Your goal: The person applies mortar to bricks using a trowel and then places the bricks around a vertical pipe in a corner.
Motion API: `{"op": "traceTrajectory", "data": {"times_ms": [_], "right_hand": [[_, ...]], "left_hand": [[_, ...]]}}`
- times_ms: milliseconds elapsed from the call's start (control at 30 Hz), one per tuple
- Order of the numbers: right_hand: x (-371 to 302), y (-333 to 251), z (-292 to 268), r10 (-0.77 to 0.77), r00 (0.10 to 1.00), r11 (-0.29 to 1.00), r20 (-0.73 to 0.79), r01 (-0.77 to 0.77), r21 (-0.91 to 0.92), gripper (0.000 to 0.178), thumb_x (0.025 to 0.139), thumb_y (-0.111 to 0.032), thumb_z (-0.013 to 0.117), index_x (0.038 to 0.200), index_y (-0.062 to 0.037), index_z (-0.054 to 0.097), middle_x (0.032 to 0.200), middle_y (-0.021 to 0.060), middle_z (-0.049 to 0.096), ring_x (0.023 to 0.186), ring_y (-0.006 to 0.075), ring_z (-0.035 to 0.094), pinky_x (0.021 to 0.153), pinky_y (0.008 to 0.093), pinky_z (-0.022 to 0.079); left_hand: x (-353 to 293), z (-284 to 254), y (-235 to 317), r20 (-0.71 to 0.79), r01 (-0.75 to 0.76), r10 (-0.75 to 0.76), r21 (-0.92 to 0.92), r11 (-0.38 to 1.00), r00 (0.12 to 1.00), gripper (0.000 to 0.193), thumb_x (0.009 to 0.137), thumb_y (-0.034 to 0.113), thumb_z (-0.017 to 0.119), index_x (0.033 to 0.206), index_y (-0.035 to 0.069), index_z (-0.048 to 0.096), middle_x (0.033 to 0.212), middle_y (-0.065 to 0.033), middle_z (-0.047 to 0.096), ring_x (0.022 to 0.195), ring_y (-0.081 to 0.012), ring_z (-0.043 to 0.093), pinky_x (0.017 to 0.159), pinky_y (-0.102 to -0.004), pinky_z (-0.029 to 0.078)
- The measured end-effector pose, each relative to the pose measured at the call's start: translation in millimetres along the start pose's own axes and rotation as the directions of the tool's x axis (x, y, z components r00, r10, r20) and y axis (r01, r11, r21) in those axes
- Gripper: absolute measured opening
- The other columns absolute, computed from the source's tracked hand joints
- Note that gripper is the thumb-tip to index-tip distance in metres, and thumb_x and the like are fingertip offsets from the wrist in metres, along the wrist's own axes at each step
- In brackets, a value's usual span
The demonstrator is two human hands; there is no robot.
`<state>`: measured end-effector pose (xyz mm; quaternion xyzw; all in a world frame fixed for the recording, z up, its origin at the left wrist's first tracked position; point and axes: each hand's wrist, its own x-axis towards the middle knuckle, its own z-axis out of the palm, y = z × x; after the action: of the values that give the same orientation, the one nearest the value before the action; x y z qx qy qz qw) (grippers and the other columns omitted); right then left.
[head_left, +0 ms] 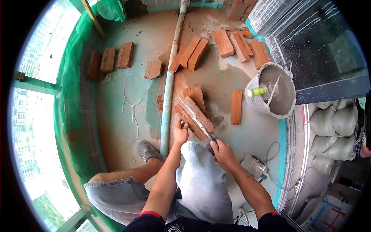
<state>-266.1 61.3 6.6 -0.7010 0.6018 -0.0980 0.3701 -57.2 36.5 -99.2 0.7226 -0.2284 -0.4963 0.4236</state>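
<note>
My right hand [224,151] grips the handle of a long, narrow metal-bladed tool [198,120], seen nearly edge-on and pale along its blade. The blade slants up and left across an orange brick [203,117] in front of my knees; I cannot tell whether one brick or two lie beneath it. My left hand [180,133] holds the near left side of this brick, its fingers partly hidden. Just beyond, another brick [196,97] lies touching or very close. To the right, a single brick [236,107] lies by itself.
A bucket of grey mortar [253,101] with a yellow-green-handled tool [257,92] stands at right. A pipe [168,96] runs along the floor. Several bricks [191,53] lie farther off. Green netting [73,96] lines the left; a metal box with cable [253,166] sits near right.
</note>
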Motion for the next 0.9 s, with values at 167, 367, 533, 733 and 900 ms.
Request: {"op": "traceTrajectory", "data": {"times_ms": [167, 367, 533, 733, 900], "right_hand": [[18, 2, 7, -0.185, 0.969, 0.983, -0.161, 0.185, -0.009, 0.038, 0.095, -0.039, 0.05, 0.083, -0.0027, 0.054, 0.076, 0.0253, 0.062, 0.072, 0.0452, 0.06, 0.062, 0.0531, 0.048], [24, 8, 9, 0.027, 1.0, 0.987, 0.01, -0.025, -0.158, 0.045, 0.096, -0.045, 0.046, 0.084, -0.0028, 0.055, 0.075, 0.0252, 0.063, 0.071, 0.0473, 0.059, 0.063, 0.0549, 0.047], [1, 3, -27, 0.028, 0.999, 1.0, -0.027, -0.028, 0.003, 0.043, 0.096, -0.041, 0.048, 0.084, -0.001, 0.053, 0.073, 0.0264, 0.06, 0.072, 0.0491, 0.057, 0.061, 0.0532, 0.045], [-63, 55, -19, 0.279, 0.943, 0.948, -0.183, -0.24, 0.208, 0.041, 0.096, -0.037, 0.05, 0.079, -0.0001, 0.051, 0.062, 0.0187, 0.053, 0.057, 0.0332, 0.054, 0.054, 0.0387, 0.041], [-147, 146, 34, 0.569, 0.822, 0.743, 0.029, -0.528, 0.411, 0.031, 0.096, -0.03, 0.05, 0.082, -0.0028, 0.05, 0.064, 0.0118, 0.051, 0.057, 0.027, 0.052, 0.055, 0.0364, 0.041]], "left_hand": [[4, -1, -11, -0.02, -0.07, 0.069, -0.06, 0.996, 0.997, 0.048, 0.092, 0.013, 0.056, 0.135, -0.003, 0.042, 0.118, -0.023, 0.061, 0.109, -0.03, 0.06, 0.092, -0.0348, 0.046], [5, -3, -8, -0.027, -0.028, 0.027, -0.037, 0.999, 0.999, 0.041, 0.09, 0.009, 0.057, 0.129, -0.001, 0.047, 0.112, -0.0182, 0.064, 0.103, -0.0269, 0.061, 0.09, -0.0339, 0.047], [2, 6, 10, -0.026, 0.132, -0.146, -0.3, 0.945, 0.989, 0.063, 0.086, 0.016, 0.068, 0.137, -0.005, 0.038, 0.113, -0.0184, 0.061, 0.101, -0.024, 0.059, 0.088, -0.0338, 0.046], [18, -17, 12, 0.139, 0.371, -0.344, -0.41, 0.833, 0.928, 0.02, 0.084, 0.012, 0.069, 0.102, 0.003, 0.064, 0.088, -0.0015, 0.063, 0.076, -0.0157, 0.059, 0.074, -0.0331, 0.05], [11, -57, -7, 0.401, 0.354, -0.028, -0.771, 0.529, 0.916, 0.045, 0.092, 0.027, 0.058, 0.13, 0.005, 0.05, 0.124, -0.0077, 0.058, 0.111, -0.029, 0.055, 0.101, -0.0464, 0.039]]}}
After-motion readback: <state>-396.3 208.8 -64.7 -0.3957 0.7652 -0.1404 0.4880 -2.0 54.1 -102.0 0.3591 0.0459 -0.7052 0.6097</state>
